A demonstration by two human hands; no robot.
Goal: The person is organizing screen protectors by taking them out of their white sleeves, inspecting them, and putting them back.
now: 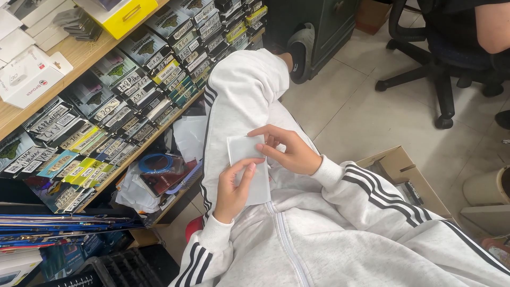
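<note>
A flat white rectangular packet [245,166] lies on my raised knee, which is covered by light grey trousers with dark side stripes. My left hand [232,188] grips the packet's lower left edge, thumb on top. My right hand [287,150] comes in from the right and pinches the packet's upper right edge with its fingertips. Both sleeves are grey with dark stripes.
Wooden shelves [79,53] packed with rows of small labelled boxes stand at the left, with a blue cable coil [155,162] and loose packets below. An open cardboard box [396,165] sits on the tiled floor at right. Another person's arm [494,24] and office chair [443,69] are behind.
</note>
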